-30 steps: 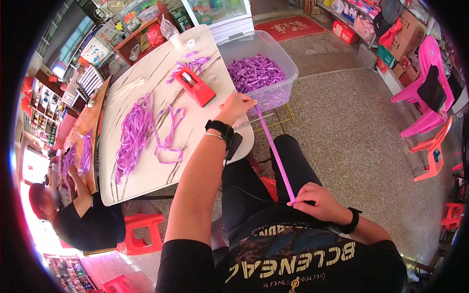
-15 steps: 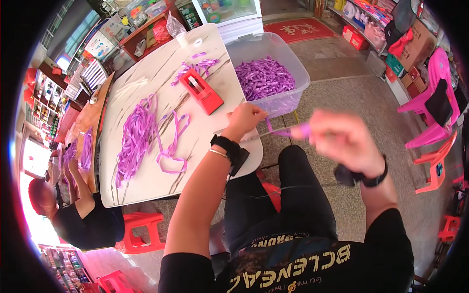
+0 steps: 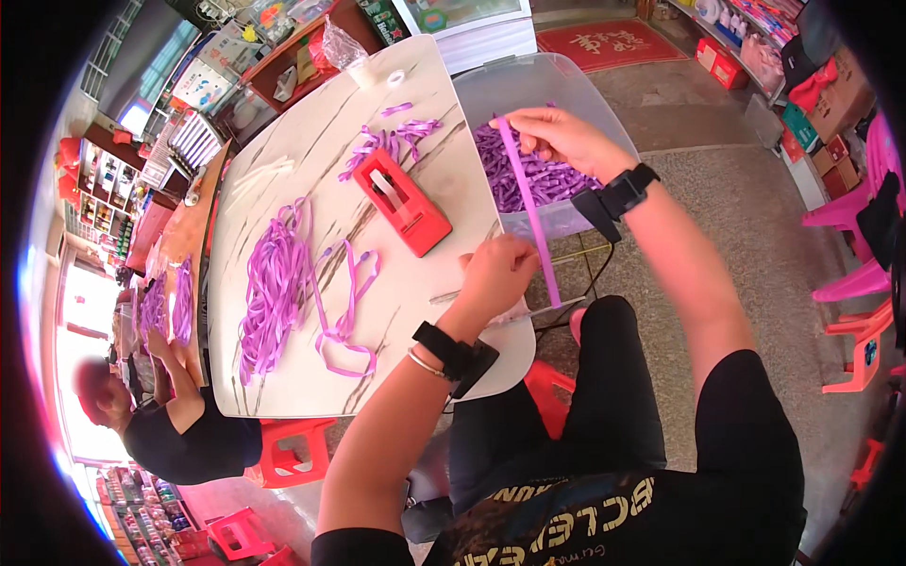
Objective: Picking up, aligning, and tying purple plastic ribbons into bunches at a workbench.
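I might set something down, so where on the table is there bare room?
The table has one free patch between the white strips and the short purple ribbons, another between the loose purple loop and your left hand. It's crowded where the red dispenser sits beside those ribbons, and where the large bundle lies.

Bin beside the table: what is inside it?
A heap of purple pieces shows in the bin. The right hand and strip hide some; the heap covers the floor beneath, so that cannot be seen.
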`<state>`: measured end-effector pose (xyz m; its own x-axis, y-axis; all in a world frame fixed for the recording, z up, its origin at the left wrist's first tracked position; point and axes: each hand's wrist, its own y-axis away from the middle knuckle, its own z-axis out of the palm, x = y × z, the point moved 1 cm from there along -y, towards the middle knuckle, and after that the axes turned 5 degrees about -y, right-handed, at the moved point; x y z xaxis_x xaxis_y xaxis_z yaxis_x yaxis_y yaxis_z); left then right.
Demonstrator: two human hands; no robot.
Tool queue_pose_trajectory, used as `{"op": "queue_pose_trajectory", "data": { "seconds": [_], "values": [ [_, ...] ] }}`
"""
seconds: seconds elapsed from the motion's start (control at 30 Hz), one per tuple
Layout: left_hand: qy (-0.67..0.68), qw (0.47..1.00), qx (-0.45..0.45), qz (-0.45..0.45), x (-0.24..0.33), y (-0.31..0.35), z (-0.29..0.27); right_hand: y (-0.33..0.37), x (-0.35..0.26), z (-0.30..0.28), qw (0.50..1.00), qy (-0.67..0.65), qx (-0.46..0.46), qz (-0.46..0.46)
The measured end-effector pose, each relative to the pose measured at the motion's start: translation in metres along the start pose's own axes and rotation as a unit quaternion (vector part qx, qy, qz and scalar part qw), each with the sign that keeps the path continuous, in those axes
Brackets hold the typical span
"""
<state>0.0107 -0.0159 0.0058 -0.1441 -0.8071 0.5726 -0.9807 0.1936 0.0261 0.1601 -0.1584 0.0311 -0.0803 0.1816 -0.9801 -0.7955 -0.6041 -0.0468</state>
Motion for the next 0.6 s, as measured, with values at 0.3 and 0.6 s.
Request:
{"op": "queue_pose_trajectory", "data": {
  "seconds": [0.3,0.6],
  "values": [
    [0.003,1.0,0.008,0.005,-0.001,-0.002,0.002,-0.007,0.099,-0.018,0.99,-0.059,0.036,0.122],
    [0.001,0.999,-0.024,-0.029,0.005,-0.001,-0.004,0.079,0.204,-0.011,0.966,-0.07,0.066,0.241]
  ]
}}
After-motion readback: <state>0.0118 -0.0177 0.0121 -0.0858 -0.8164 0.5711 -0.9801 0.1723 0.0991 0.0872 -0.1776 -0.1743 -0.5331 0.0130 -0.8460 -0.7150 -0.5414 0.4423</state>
